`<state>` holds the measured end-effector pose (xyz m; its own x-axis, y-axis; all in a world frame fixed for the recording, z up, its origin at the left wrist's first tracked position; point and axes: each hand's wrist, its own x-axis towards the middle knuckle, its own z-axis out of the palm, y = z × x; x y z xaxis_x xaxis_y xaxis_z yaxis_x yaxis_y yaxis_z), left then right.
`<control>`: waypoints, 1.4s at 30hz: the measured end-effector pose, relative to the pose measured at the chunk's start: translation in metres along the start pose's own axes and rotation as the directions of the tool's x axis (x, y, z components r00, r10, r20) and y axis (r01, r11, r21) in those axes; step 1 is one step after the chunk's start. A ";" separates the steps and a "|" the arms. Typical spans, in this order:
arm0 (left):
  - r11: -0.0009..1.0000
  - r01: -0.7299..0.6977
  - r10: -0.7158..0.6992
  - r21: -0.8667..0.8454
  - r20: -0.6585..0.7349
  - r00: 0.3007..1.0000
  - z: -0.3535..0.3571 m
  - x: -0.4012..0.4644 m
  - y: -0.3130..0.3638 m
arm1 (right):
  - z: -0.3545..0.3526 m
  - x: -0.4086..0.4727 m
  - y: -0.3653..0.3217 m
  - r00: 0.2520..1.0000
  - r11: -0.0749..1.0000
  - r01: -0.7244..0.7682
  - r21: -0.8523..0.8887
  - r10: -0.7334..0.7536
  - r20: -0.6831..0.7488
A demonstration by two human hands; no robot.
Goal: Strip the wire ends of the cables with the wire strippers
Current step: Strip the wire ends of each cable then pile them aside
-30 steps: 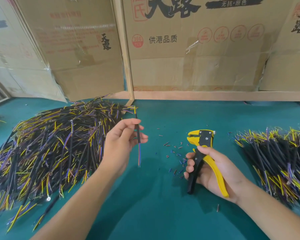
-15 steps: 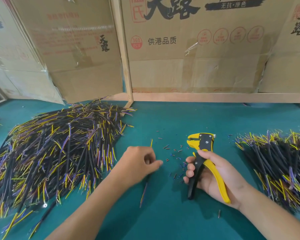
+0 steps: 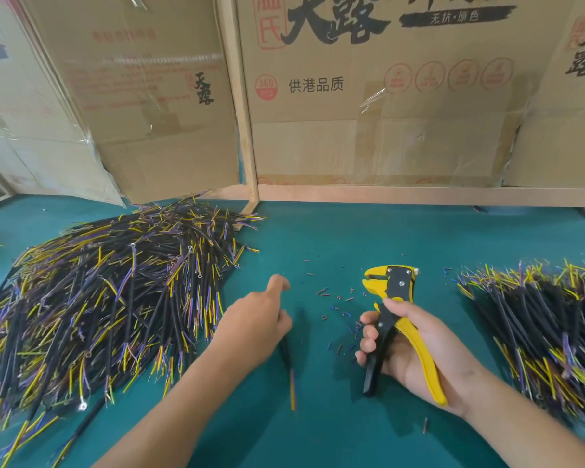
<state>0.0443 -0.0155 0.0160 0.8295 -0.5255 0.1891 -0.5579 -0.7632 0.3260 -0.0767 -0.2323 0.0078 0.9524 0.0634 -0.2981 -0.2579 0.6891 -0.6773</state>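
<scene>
My left hand [image 3: 254, 324] rests low over the green table near the middle, one finger stretched forward, the others curled on a single black cable [image 3: 290, 380]. The cable's yellow and purple wire ends stick out toward me; its far end is hidden under the hand. My right hand [image 3: 423, 349] grips the handles of the yellow and black wire strippers [image 3: 390, 285], jaws pointing away and to the left, a short way right of the cable and apart from it.
A big heap of black cables [image 3: 98, 298] with yellow and purple ends covers the left of the table [image 3: 318, 440]. A second pile [image 3: 547, 325] lies at the right. Bits of stripped insulation [image 3: 338, 309] are scattered between my hands. Cardboard boxes [image 3: 368, 113] wall the back.
My left hand brought the cable down from an upright hold in the air to the table and turned it to point toward me. My right hand and the strippers barely moved.
</scene>
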 end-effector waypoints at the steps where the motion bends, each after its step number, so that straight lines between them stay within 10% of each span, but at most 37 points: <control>1: 0.999 -0.009 0.007 -0.050 -0.035 0.999 -0.001 0.001 -0.001 | -0.001 0.001 0.001 1.000 1.000 0.000 -0.004 0.000 0.003; 23: 0.977 0.035 -0.046 0.210 0.049 0.998 0.008 -0.003 0.008 | -0.006 0.008 0.002 1.000 1.000 -0.009 -0.013 0.009 0.005; 27: 0.962 0.050 -0.057 -0.268 -0.019 0.998 -0.006 -0.003 0.003 | -0.014 0.013 0.003 1.000 0.999 -0.020 -0.027 0.020 0.011; 30: 0.752 0.024 -0.119 -0.659 -0.100 0.988 -0.016 -0.003 0.011 | -0.016 0.016 0.005 1.000 0.999 -0.015 -0.042 0.015 0.001; 42: 0.552 0.034 -0.210 -0.833 -0.099 0.973 -0.015 -0.004 0.015 | -0.022 0.020 0.005 0.999 0.999 -0.029 -0.046 0.031 0.029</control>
<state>0.0332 -0.0191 0.0343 0.9267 -0.3134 0.2072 -0.2569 -0.1262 0.9582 -0.0629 -0.2434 -0.0162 0.9484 0.1057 -0.2989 -0.2929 0.6532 -0.6982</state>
